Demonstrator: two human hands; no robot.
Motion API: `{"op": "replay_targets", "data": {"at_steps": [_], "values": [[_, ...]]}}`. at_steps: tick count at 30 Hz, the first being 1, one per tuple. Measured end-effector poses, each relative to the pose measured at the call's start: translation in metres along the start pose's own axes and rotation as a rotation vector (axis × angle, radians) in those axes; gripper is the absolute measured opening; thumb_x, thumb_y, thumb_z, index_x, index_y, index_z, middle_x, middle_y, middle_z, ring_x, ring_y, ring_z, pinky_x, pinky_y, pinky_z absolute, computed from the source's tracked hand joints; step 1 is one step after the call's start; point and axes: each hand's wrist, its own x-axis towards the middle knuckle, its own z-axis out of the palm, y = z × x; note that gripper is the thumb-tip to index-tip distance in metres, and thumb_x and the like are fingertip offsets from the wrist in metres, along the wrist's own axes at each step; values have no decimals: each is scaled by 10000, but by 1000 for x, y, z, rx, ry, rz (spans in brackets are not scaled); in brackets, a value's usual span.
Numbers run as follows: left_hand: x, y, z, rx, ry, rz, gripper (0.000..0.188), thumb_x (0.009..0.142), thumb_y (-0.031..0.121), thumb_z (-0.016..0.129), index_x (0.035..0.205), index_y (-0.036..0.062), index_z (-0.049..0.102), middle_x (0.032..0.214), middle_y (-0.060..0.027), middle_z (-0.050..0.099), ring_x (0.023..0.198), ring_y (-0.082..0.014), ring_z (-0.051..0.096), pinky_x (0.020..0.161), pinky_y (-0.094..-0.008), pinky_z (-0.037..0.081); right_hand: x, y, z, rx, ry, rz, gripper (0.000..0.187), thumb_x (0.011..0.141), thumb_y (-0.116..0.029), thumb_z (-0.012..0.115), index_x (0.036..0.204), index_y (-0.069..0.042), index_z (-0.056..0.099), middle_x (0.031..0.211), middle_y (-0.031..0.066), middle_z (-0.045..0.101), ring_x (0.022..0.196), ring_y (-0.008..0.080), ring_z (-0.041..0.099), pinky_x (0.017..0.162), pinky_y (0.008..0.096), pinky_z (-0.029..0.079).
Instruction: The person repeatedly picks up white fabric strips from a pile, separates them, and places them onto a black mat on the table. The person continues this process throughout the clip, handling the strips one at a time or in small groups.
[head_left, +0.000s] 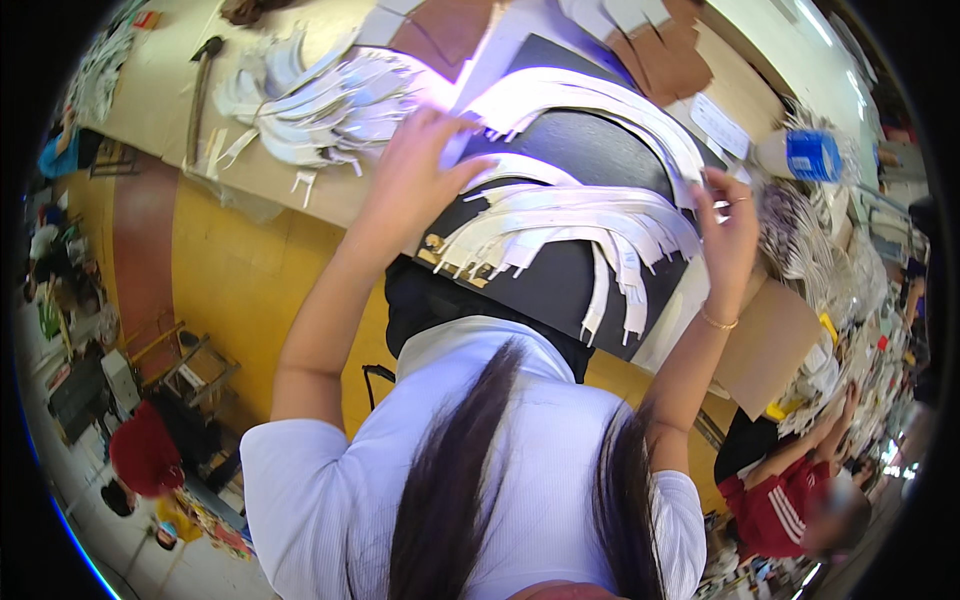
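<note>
A stack of white curved strips (590,95) arches across the far part of a black board (560,135). My left hand (425,150), slightly blurred, is at the stack's left end, thumb and fingers apart with nothing seen between them. At the right end, my right hand (730,225) has its fingers bent, thumb and forefinger closed on the strip ends. Nearer to me, a fanned pile of similar white strips (570,220) lies on the board, several of them hanging toward its near edge.
A loose bundle of white strips (310,100) and a hammer (203,95) lie left on the table (150,110). Brown pieces (660,55) lie at the back. A blue-labelled container (805,155) and cardboard (765,340) are at right. A person in red (790,510) works at lower right.
</note>
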Motion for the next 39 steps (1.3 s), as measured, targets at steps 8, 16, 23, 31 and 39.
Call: {"op": "replay_targets", "data": {"at_steps": [8,16,23,31,39], "values": [[-87,15,17,-46,-112,-216,340,773,156,824,1031,28,643,945,-131,579,886,-291,577,775,-386,464,-64,-25,0,-5,-285,91,350,776,-117,817,1075,-15,665,980,90,600,831,226,600,785,321,513],[-91,13,18,-51,-57,-167,273,772,84,817,962,25,631,852,-94,564,779,-241,552,707,-345,458,-71,-26,6,-28,-220,73,295,784,-81,797,1017,0,635,997,112,603,885,256,608,806,345,515],[-94,17,16,-224,-124,-336,215,819,41,791,944,5,620,836,-37,612,713,-121,539,659,-259,454,-72,-25,4,25,-249,110,249,786,-79,775,984,-17,637,884,113,619,829,283,596,784,373,490],[-52,11,-8,-732,-86,-457,178,876,24,747,1020,-21,652,864,-10,638,726,-44,575,644,-180,464,-54,-11,-4,654,-340,381,249,908,-103,729,1122,10,667,855,-9,653,733,48,553,664,208,469],[48,7,-2,-541,-26,-176,236,884,124,753,1056,-15,670,917,-42,654,795,-112,604,719,-257,499,3,-8,-2,493,-26,272,348,870,-138,765,1166,6,653,906,24,667,721,81,567,681,234,478]]}}
